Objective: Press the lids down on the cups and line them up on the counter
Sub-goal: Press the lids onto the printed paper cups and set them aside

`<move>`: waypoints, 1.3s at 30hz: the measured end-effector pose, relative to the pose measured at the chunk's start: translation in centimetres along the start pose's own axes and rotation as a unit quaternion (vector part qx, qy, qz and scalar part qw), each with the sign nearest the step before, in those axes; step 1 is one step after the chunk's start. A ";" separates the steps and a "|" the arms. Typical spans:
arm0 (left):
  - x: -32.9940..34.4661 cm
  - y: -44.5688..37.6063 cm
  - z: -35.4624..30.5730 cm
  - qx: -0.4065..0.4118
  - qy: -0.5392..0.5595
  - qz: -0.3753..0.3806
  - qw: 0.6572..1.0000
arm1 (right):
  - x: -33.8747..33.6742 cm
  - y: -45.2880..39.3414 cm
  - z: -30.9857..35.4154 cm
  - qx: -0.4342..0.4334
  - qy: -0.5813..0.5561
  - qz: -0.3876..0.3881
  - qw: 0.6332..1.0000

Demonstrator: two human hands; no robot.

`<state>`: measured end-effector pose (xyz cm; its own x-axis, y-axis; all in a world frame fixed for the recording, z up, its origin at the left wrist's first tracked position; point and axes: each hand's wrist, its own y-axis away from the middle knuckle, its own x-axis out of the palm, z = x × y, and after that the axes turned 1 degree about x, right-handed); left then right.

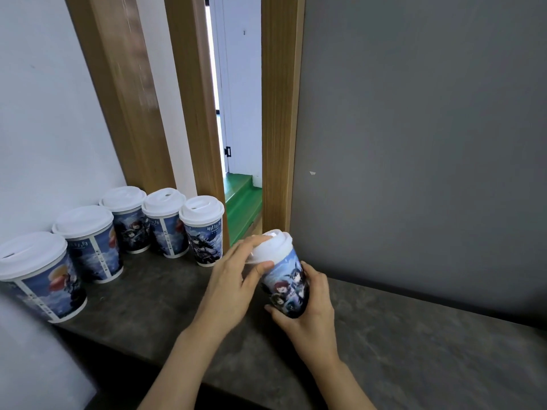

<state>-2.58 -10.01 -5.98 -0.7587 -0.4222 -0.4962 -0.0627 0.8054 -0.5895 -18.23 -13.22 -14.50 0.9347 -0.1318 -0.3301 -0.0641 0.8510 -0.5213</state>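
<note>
Materials and finishes. The held cup is seen to be of paper, its printed wrap smooth with a slight sheen; its lid is of white plastic, smooth and semi-matt. The same paper walls and white plastic lids are shown on the five standing cups. The counter is presented as a dark, mottled, stone-like surface with a matt finish. The upright posts are shown in light wood grain, smooth and satin. The right-hand wall is rendered in flat grey matt paint, the left-hand wall in white matt paint. A glossy green floor is visible beyond.
</note>
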 end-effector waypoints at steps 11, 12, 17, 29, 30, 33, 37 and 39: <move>-2.1 -1.9 -0.3 0.012 -0.033 0.169 0.985 | 0.0 -0.3 -0.5 0.030 -0.137 0.003 0.990; -2.2 -2.0 -0.5 0.014 -0.033 0.162 0.986 | 0.1 -0.2 -0.5 0.016 -0.114 -0.012 0.993; -1.7 -2.3 -1.2 0.054 -0.060 0.113 0.990 | 0.1 0.0 0.1 0.005 -0.113 -0.026 0.993; -3.0 -2.5 0.2 0.004 -0.034 0.158 0.987 | -0.3 -0.4 0.2 0.127 -0.266 0.077 0.953; -3.0 -2.5 0.0 0.002 -0.048 0.155 0.987 | -0.2 -0.3 0.2 0.103 -0.228 0.052 0.967; -2.7 -2.4 -0.8 -0.004 -0.065 0.136 0.989 | 0.1 0.2 0.3 0.054 -0.168 -0.004 0.984; -2.2 -2.7 -1.6 0.030 -0.051 0.128 0.990 | -0.1 0.0 0.4 0.052 -0.203 -0.014 0.978; -2.1 -2.9 -1.7 0.047 -0.022 0.122 0.991 | -0.5 -0.3 0.8 0.103 -0.300 0.054 0.947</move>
<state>-1.92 -10.72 -2.12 -0.7145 -0.2385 -0.6577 0.1819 0.8444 -0.5039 -18.42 -13.02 -13.60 0.9610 0.2213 0.1658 -0.1586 0.9323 -0.3249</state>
